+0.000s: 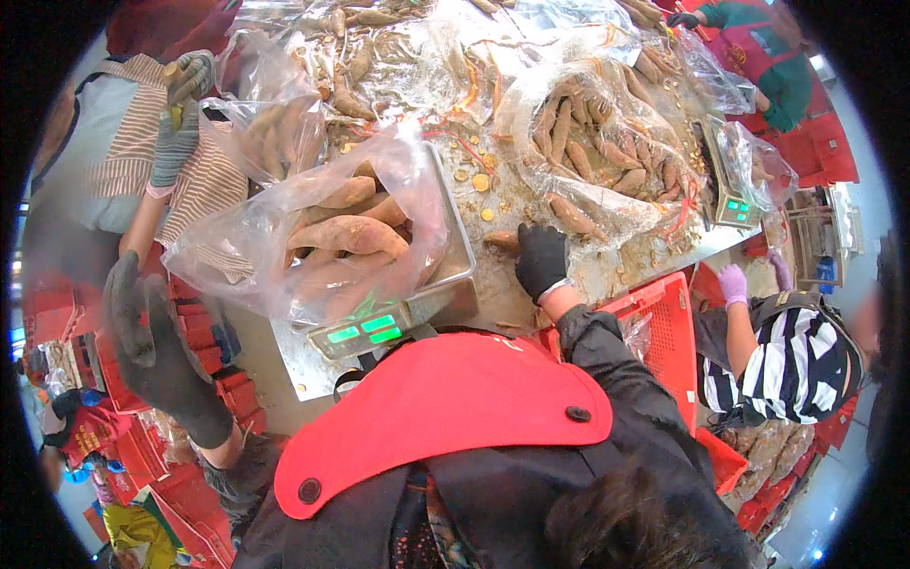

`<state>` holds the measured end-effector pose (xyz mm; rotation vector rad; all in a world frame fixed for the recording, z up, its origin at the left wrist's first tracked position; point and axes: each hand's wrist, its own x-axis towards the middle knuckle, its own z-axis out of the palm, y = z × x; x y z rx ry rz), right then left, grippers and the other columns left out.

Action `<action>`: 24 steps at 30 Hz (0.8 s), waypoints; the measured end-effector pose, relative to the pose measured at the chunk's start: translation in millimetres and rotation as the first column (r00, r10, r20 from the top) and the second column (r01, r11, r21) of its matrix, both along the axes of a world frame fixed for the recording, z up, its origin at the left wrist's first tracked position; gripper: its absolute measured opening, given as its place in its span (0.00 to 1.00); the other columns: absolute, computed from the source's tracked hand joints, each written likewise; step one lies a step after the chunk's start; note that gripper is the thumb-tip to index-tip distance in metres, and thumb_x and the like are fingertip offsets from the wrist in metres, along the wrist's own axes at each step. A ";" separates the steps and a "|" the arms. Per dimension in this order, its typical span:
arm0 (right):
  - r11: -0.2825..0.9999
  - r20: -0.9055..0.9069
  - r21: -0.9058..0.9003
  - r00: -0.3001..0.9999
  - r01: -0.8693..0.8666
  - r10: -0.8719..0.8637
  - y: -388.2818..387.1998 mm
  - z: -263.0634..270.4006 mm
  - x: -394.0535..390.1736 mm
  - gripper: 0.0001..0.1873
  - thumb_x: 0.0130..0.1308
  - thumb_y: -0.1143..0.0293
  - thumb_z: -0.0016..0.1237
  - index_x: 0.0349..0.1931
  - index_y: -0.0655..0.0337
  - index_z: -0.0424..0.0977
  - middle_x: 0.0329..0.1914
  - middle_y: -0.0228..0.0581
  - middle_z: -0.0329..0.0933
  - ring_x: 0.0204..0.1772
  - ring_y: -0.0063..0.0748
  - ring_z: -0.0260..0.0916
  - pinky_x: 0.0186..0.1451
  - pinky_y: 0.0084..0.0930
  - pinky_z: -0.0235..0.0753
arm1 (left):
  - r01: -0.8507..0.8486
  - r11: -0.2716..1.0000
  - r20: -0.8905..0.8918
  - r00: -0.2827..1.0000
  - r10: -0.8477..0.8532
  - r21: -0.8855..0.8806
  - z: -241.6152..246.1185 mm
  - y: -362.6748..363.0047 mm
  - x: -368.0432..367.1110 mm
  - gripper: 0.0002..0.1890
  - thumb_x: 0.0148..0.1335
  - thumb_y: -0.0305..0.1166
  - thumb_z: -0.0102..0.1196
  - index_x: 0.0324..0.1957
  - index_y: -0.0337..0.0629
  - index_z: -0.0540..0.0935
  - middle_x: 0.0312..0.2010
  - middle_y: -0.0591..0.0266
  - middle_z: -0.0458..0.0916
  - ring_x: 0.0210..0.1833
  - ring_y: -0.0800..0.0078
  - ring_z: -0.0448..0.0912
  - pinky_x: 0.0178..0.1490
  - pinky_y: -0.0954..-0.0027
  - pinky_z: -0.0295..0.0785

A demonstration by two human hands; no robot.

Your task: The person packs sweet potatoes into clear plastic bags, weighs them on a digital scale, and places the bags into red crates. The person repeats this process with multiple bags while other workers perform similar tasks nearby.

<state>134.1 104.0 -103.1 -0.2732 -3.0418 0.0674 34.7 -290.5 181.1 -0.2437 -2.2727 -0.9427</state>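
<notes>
My right hand [542, 263], in a black glove, rests at the table's near side with its fingers closed over one end of a sweet potato [502, 240]. The other end shows to the left of the fingers. Out at the left is my left hand [142, 320], also black-gloved, thumb apart from the fingers and nothing visible in it. Between my hands, a clear plastic bag [206, 238] of large sweet potatoes [348, 235] sits open on a digital scale [449, 302] with a lit green display. Ahead of my right hand lies another open clear bag [515, 135], with many slimmer sweet potatoes [569, 142].
A person in a striped apron [128, 121] stands at left, a gloved hand [186, 78] around a sweet potato. Another scale [732, 178] stands at the right. Cut slices [481, 183] litter the tabletop [462, 149]. A red crate [661, 341] is beside my right arm; a person in black-and-white stripes [789, 363] is beyond it.
</notes>
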 end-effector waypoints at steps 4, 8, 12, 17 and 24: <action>0.990 0.127 -0.129 0.991 0.058 -0.042 13.3 5.5 1.3 0.13 0.49 0.67 0.60 0.36 0.60 0.80 0.28 0.45 0.79 0.36 0.46 0.79 0.40 0.40 0.77 | 0.245 0.958 -0.003 0.969 -0.247 0.150 3.6 35.6 27.8 0.14 0.63 0.23 0.57 0.51 0.29 0.81 0.53 0.49 0.81 0.54 0.60 0.80 0.56 0.61 0.76; -0.008 0.345 -0.935 0.907 0.353 -0.243 41.2 12.4 16.3 0.19 0.62 0.63 0.59 0.49 0.66 0.79 0.39 0.37 0.82 0.44 0.30 0.79 0.45 0.30 0.80 | 0.837 0.546 0.328 0.506 -0.798 0.036 16.3 85.4 29.5 0.15 0.62 0.27 0.59 0.50 0.31 0.82 0.49 0.51 0.83 0.48 0.67 0.82 0.51 0.64 0.76; -0.615 0.260 -0.782 0.950 0.103 -0.172 37.3 87.0 19.1 0.19 0.71 0.67 0.48 0.58 0.66 0.72 0.48 0.40 0.79 0.43 0.31 0.79 0.45 0.25 0.80 | 0.670 0.491 0.654 0.010 -0.756 0.557 -37.9 161.8 26.2 0.17 0.64 0.33 0.60 0.51 0.34 0.81 0.44 0.52 0.83 0.45 0.65 0.81 0.51 0.65 0.75; -0.500 0.206 -0.860 0.965 0.101 -0.160 42.9 100.3 30.5 0.20 0.73 0.68 0.46 0.62 0.65 0.69 0.48 0.36 0.79 0.36 0.17 0.74 0.37 0.14 0.72 | 0.770 0.466 0.507 0.217 -0.834 0.437 -141.9 232.4 17.3 0.28 0.61 0.37 0.63 0.60 0.33 0.73 0.49 0.46 0.80 0.49 0.61 0.80 0.54 0.63 0.74; -0.260 0.086 -0.961 0.996 0.093 0.038 54.9 139.9 9.7 0.23 0.75 0.68 0.44 0.65 0.72 0.65 0.65 0.45 0.70 0.62 0.37 0.74 0.63 0.37 0.77 | 0.469 0.465 0.487 0.081 -0.870 0.751 -167.6 255.2 1.3 0.20 0.63 0.36 0.61 0.52 0.34 0.74 0.40 0.57 0.80 0.43 0.66 0.81 0.49 0.63 0.77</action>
